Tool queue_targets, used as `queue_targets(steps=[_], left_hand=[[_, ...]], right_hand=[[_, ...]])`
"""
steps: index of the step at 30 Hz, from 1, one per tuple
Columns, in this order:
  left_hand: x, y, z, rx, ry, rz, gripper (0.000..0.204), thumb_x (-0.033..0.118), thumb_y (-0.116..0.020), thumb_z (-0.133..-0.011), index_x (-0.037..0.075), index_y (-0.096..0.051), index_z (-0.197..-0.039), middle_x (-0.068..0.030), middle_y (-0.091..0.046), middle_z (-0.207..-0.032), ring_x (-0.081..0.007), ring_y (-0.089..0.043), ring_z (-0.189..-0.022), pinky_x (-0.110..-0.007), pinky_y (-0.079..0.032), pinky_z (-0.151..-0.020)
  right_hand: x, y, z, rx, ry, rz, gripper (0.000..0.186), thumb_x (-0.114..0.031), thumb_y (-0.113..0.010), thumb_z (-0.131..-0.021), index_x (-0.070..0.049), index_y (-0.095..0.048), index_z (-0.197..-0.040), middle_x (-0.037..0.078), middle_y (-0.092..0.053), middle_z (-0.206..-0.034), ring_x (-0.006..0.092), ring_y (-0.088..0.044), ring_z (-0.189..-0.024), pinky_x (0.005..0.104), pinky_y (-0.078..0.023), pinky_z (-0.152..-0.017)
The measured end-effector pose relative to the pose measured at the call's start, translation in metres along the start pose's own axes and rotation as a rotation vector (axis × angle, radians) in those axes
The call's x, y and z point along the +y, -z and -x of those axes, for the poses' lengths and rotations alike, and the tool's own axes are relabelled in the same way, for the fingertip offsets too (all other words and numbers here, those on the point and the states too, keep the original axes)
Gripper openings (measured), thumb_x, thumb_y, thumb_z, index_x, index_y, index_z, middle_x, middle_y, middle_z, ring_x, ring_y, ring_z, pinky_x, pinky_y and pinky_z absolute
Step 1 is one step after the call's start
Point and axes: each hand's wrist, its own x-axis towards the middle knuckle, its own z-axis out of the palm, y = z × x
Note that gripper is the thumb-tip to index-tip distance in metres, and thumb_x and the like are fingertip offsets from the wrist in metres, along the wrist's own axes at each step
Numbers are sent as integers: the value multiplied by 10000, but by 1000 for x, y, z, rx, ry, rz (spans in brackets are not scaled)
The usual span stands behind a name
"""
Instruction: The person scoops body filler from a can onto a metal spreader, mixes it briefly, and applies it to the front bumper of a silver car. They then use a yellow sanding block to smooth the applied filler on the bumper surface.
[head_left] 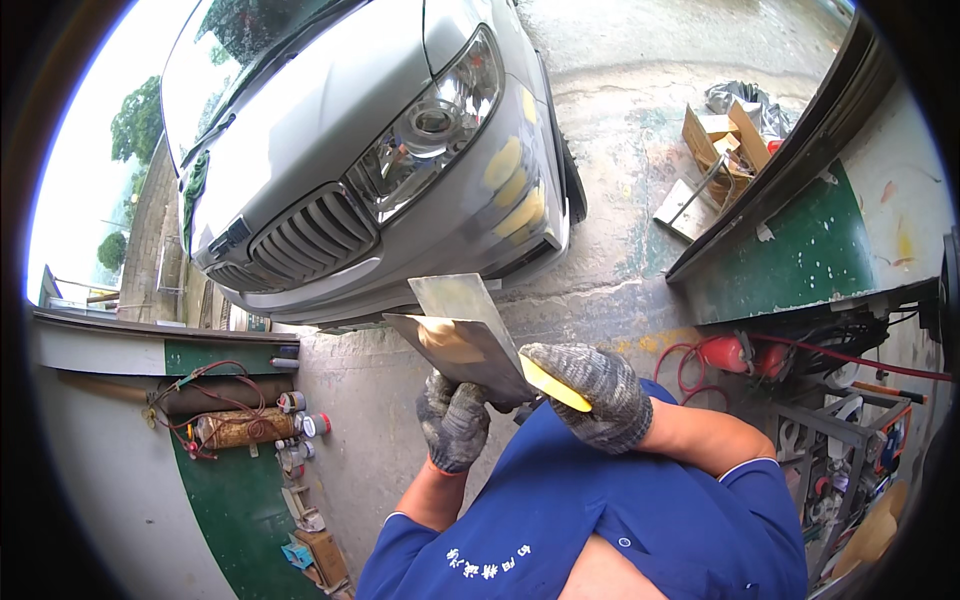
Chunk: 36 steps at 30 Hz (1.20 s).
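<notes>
Grey knitted work gloves cover both my hands. My left hand [453, 421] is closed on the underside of a dark, flat putty board [480, 361], which carries a smear of beige filler [447, 340]. Close to its right edge, my right hand [595, 398] grips a putty knife [556, 384] by its yellow handle. A thin grey blade [455, 295] shows beyond the board, partly covered by it. Ahead stands a silver car [330, 120]; yellowish filler patches [515, 190] mark its bumper corner below the headlight [430, 122]. Neither tool touches the car.
Gas cylinders [240, 428] and hoses lie along the left wall. At right, a red hose [850, 366] runs past a metal rack [835, 440] full of items. An open cardboard box [735, 140] with rubbish sits by the green-and-white partition [800, 255]. Concrete floor [370, 440] lies below.
</notes>
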Motion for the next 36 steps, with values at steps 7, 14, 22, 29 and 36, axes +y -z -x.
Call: queue_targets(steps=[7, 14, 22, 29, 36], left_hand=[[-1, 6, -1, -54, 58, 169, 297, 72, -583, -885, -38, -572, -1161, -108, -659, -947, -145, -604, -714, -269, -488, -611], [9, -11, 7, -54, 14, -23, 343, 203, -732, -850, 8, -579, -1088, -56, -637, -870, -170, -632, -643, -259, -494, -510], [20, 17, -22, 69, 12, 474, 244, 153, -632, -877, 34, -560, -1077, -158, -647, -874, -291, -671, -667, -384, -567, -531], [17, 20, -17, -183, 177, 303, 528, 193, -720, -802, -58, -527, -1225, -194, -653, -1066, -323, -685, -891, -419, -592, -705], [14, 35, -16, -330, 225, 113, 613, 252, -778, -782, -96, -549, -1231, -170, -659, -1096, -274, -672, -930, -391, -568, -777]], right_hand=[[6, -3, 0, -61, -13, 46, 487, 13, -648, -819, 4, -568, -1299, 189, -643, -1188, 358, -635, -1077, 407, -513, -923], [23, -15, 1, -237, -374, -349, 458, -46, -675, -841, -63, -593, -1291, 171, -670, -1137, 326, -670, -990, 376, -539, -851], [37, 7, -1, 53, -262, -738, 329, 39, -734, -824, -62, -650, -1125, 146, -669, -1144, 270, -656, -1073, 398, -533, -938], [24, 36, -21, -5, 50, -343, 362, 5, -814, -730, -84, -636, -1032, 133, -622, -1160, 301, -605, -1118, 404, -495, -958], [27, 30, -25, 97, 85, -318, 370, 13, -782, -733, -61, -596, -1045, 133, -621, -1104, 307, -608, -1067, 401, -497, -927]])
